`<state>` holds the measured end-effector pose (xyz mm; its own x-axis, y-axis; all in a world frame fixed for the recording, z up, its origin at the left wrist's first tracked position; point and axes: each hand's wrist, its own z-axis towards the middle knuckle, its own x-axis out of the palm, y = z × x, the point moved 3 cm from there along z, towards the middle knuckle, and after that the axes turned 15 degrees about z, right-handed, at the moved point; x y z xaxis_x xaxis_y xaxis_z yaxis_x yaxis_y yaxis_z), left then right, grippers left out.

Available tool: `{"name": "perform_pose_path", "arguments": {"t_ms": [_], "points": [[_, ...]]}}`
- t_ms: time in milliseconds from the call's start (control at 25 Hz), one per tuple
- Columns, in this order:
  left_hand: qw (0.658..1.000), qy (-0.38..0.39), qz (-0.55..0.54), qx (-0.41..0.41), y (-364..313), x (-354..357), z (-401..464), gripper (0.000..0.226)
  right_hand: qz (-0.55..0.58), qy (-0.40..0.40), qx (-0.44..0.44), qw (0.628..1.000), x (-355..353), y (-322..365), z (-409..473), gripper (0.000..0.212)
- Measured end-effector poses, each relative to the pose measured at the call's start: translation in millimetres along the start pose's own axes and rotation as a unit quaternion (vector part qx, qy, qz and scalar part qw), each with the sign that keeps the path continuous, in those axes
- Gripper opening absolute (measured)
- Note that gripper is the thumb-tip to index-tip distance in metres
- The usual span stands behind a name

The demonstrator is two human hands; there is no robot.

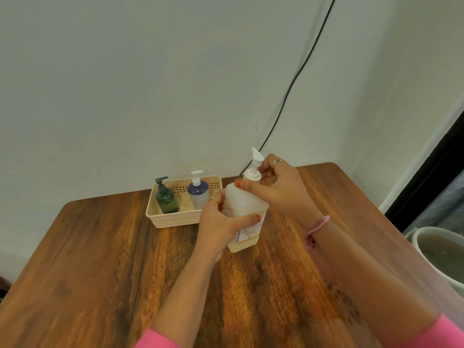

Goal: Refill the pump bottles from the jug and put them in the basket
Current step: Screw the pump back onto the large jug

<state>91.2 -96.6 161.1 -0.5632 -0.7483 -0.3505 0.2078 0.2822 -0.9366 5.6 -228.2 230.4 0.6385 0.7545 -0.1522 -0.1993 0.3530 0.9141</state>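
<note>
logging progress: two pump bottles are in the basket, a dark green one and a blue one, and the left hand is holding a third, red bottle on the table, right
Not quite: the bottle that the left hand holds is translucent white, not red, as the head view shows. The rest holds: the dark green bottle and the blue bottle stand in the basket.

Three pump bottles are in sight: a dark green one and a blue one, both standing in the single beige basket, and a clear one held by two hands, left and right. One wooden table, one black cable, one white bucket.
</note>
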Motion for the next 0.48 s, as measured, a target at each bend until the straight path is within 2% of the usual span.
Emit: {"name": "perform_pose_path", "arguments": {"t_ms": [80, 160, 320, 360, 400, 480], "points": [[1.0, 0.002, 0.0, -0.005, 1, 1, 0, 0.07, -0.013, -0.029, 0.012, 0.999, 5, -3, -2, 0.047], [1.0, 0.004, -0.003, -0.007, 2, 1, -1, 0.07, -0.037, -0.021, 0.042, 0.998, 5, -3, 1, 0.05], [1.0, 0.007, -0.008, -0.01, 2, -3, 0, 0.071, 0.002, 0.165, 0.09, 0.982, -9, 4, 5, 0.051], [1.0, 0.008, -0.007, -0.008, 2, -3, 0, 0.071, 0.014, 0.183, 0.082, 0.98, -11, 6, 5, 0.048], [1.0, 0.008, -0.005, -0.004, 0, -4, 0, 0.07, 0.022, 0.168, 0.072, 0.983, -12, 5, 5, 0.045], [1.0, 0.003, -0.001, -0.002, 0, -3, 1, 0.069, 0.02, 0.074, 0.049, 0.996, -8, 4, 3, 0.042]]}}
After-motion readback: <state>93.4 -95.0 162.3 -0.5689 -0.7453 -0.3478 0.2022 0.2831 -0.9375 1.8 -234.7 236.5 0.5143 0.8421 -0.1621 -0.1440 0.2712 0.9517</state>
